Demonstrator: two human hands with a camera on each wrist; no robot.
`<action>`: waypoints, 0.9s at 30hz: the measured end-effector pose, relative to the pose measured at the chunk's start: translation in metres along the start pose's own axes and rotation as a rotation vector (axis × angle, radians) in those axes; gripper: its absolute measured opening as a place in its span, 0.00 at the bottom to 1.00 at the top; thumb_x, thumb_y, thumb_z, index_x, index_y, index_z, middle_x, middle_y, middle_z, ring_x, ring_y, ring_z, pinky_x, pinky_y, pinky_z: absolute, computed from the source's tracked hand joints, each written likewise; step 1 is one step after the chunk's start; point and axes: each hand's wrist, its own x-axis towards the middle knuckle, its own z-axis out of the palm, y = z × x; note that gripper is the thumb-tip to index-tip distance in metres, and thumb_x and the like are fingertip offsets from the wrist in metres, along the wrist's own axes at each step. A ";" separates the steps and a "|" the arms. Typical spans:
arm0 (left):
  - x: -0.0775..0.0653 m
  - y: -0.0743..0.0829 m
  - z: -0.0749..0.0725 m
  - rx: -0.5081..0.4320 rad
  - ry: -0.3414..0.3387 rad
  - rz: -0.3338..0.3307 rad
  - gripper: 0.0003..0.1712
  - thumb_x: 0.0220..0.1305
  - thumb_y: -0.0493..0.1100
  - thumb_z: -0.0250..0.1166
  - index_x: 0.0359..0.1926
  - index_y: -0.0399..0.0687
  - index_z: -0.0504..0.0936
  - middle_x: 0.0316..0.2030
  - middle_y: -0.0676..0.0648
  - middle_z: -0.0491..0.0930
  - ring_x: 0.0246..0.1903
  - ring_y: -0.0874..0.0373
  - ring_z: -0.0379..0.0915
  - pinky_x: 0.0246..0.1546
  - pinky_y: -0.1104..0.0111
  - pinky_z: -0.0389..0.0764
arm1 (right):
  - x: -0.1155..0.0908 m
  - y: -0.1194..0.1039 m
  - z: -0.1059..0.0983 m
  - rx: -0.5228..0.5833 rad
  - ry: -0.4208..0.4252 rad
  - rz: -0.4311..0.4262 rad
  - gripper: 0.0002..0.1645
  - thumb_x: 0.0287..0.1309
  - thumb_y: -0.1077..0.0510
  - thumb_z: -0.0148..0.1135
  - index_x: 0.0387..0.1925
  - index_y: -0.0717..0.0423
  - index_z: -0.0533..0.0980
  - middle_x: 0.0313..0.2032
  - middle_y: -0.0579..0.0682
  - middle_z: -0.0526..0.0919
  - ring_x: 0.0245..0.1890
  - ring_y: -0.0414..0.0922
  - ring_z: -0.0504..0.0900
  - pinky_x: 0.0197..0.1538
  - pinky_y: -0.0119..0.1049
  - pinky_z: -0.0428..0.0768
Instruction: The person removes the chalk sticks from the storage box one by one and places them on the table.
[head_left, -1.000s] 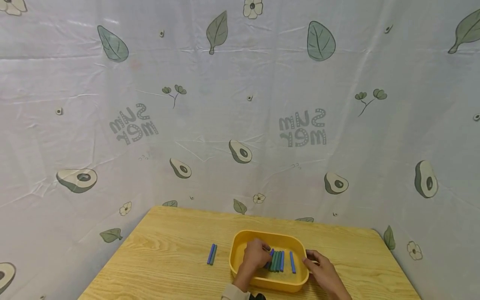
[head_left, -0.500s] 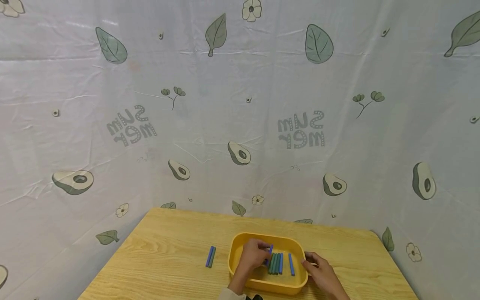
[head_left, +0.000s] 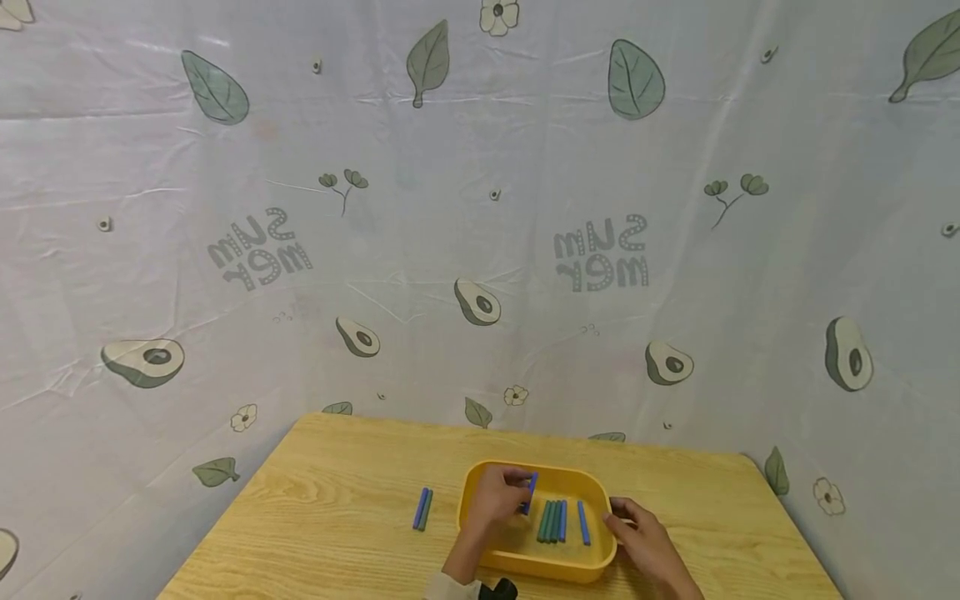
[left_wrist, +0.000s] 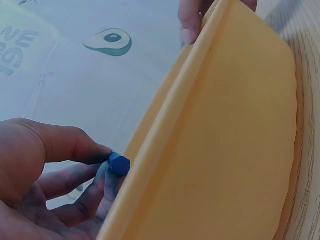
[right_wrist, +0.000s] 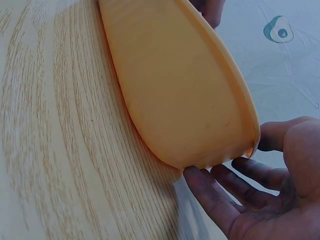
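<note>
In the head view my left hand (head_left: 495, 498) is over the left part of a yellow tray (head_left: 547, 568). It pinches a blue stick (head_left: 532, 490) between thumb and fingers; the left wrist view shows the six-sided end of that blue stick (left_wrist: 120, 164) just past the tray rim. To the right, several green sticks (head_left: 549, 522) lie side by side in the tray with a blue stick (head_left: 563, 522) at their right end. Another blue stick (head_left: 583, 523) lies apart. My right hand (head_left: 643, 537) holds the tray's right end, thumb at the rim and fingers against the outer wall.
Left of the tray, a blue stick (head_left: 420, 508) and a green stick (head_left: 426, 510) lie together on the wooden table (head_left: 330, 500). A patterned curtain (head_left: 420, 233) hangs behind and at both sides of the table.
My left hand has moved back and a little left, taking the blue stick away from the row in the tray. The right hand stays at the tray's right end.
</note>
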 end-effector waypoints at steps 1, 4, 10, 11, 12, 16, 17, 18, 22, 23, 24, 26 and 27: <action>0.000 0.000 -0.002 -0.015 -0.002 0.000 0.15 0.63 0.27 0.69 0.51 0.31 0.90 0.39 0.42 0.88 0.34 0.58 0.84 0.32 0.62 0.90 | 0.000 -0.001 0.000 0.000 0.001 0.001 0.27 0.81 0.56 0.56 0.70 0.71 0.73 0.58 0.64 0.82 0.54 0.54 0.87 0.51 0.49 0.90; -0.003 0.000 -0.008 -0.045 0.002 0.009 0.15 0.63 0.26 0.69 0.51 0.30 0.90 0.38 0.41 0.87 0.33 0.58 0.82 0.33 0.62 0.90 | -0.001 -0.002 0.000 0.000 0.001 0.002 0.28 0.81 0.55 0.57 0.70 0.70 0.73 0.58 0.64 0.82 0.54 0.55 0.87 0.51 0.49 0.90; -0.007 -0.001 -0.022 -0.032 0.001 0.021 0.16 0.64 0.28 0.69 0.53 0.33 0.90 0.40 0.41 0.86 0.34 0.58 0.83 0.35 0.60 0.91 | 0.000 -0.002 0.000 -0.018 0.007 0.002 0.28 0.80 0.55 0.57 0.70 0.70 0.73 0.58 0.64 0.83 0.54 0.55 0.87 0.52 0.49 0.90; -0.008 -0.001 -0.024 -0.033 -0.003 0.019 0.16 0.65 0.28 0.69 0.53 0.33 0.90 0.40 0.41 0.85 0.35 0.57 0.83 0.35 0.61 0.91 | 0.000 -0.001 0.000 -0.017 0.007 0.004 0.28 0.80 0.55 0.57 0.70 0.70 0.73 0.58 0.64 0.83 0.54 0.55 0.87 0.51 0.49 0.90; -0.008 -0.001 -0.026 -0.030 -0.002 0.017 0.17 0.64 0.28 0.69 0.54 0.33 0.90 0.40 0.41 0.85 0.35 0.57 0.83 0.35 0.61 0.91 | 0.000 -0.001 0.000 -0.013 0.005 0.005 0.28 0.80 0.55 0.57 0.70 0.70 0.73 0.58 0.64 0.83 0.54 0.55 0.87 0.51 0.49 0.90; -0.010 -0.002 -0.035 -0.030 0.002 0.018 0.18 0.63 0.28 0.68 0.54 0.34 0.90 0.40 0.42 0.83 0.35 0.57 0.83 0.35 0.63 0.91 | -0.001 -0.001 0.001 0.009 0.001 0.011 0.28 0.80 0.55 0.57 0.70 0.71 0.73 0.58 0.64 0.83 0.53 0.54 0.87 0.50 0.49 0.90; -0.011 -0.003 -0.037 -0.029 0.004 0.019 0.18 0.63 0.28 0.68 0.54 0.34 0.90 0.40 0.42 0.83 0.35 0.57 0.83 0.35 0.63 0.91 | -0.001 -0.001 0.001 0.013 -0.001 0.012 0.28 0.80 0.55 0.57 0.70 0.71 0.73 0.58 0.65 0.82 0.52 0.54 0.87 0.50 0.49 0.90; -0.012 -0.003 -0.039 -0.029 0.007 0.020 0.18 0.63 0.28 0.68 0.54 0.35 0.90 0.40 0.42 0.83 0.35 0.57 0.83 0.35 0.63 0.91 | -0.001 -0.001 0.001 0.017 -0.002 0.014 0.28 0.81 0.55 0.57 0.70 0.71 0.72 0.58 0.65 0.82 0.52 0.53 0.87 0.50 0.49 0.90; -0.014 -0.004 -0.045 -0.016 0.022 0.036 0.19 0.62 0.28 0.69 0.54 0.36 0.90 0.41 0.42 0.83 0.35 0.57 0.83 0.35 0.63 0.91 | -0.002 -0.002 0.001 0.031 -0.005 0.018 0.29 0.81 0.55 0.57 0.71 0.71 0.72 0.58 0.65 0.81 0.51 0.53 0.87 0.51 0.50 0.90; -0.015 -0.004 -0.047 -0.011 0.029 0.041 0.19 0.62 0.28 0.69 0.54 0.36 0.90 0.41 0.42 0.83 0.35 0.57 0.83 0.35 0.62 0.91 | -0.003 -0.003 0.000 0.033 -0.006 0.019 0.29 0.81 0.55 0.56 0.71 0.71 0.71 0.59 0.66 0.81 0.51 0.53 0.87 0.51 0.50 0.90; -0.015 -0.003 -0.049 -0.008 0.035 0.044 0.19 0.62 0.29 0.69 0.54 0.36 0.90 0.41 0.42 0.83 0.35 0.57 0.83 0.35 0.61 0.91 | -0.003 -0.003 0.001 0.037 -0.006 0.021 0.28 0.81 0.55 0.56 0.71 0.71 0.71 0.59 0.65 0.81 0.52 0.52 0.87 0.51 0.50 0.90; -0.017 -0.003 -0.053 0.002 0.051 0.046 0.19 0.61 0.29 0.69 0.54 0.36 0.90 0.41 0.41 0.84 0.35 0.58 0.83 0.35 0.61 0.92 | -0.003 -0.003 0.001 0.040 -0.007 0.021 0.29 0.81 0.55 0.56 0.71 0.71 0.71 0.59 0.65 0.81 0.52 0.52 0.87 0.51 0.50 0.90; -0.018 -0.002 -0.056 0.005 0.056 0.046 0.19 0.61 0.29 0.69 0.54 0.36 0.90 0.41 0.41 0.84 0.35 0.58 0.83 0.35 0.61 0.92 | -0.003 -0.004 0.001 0.041 -0.005 0.023 0.28 0.81 0.55 0.56 0.71 0.71 0.72 0.59 0.65 0.81 0.52 0.52 0.87 0.51 0.50 0.90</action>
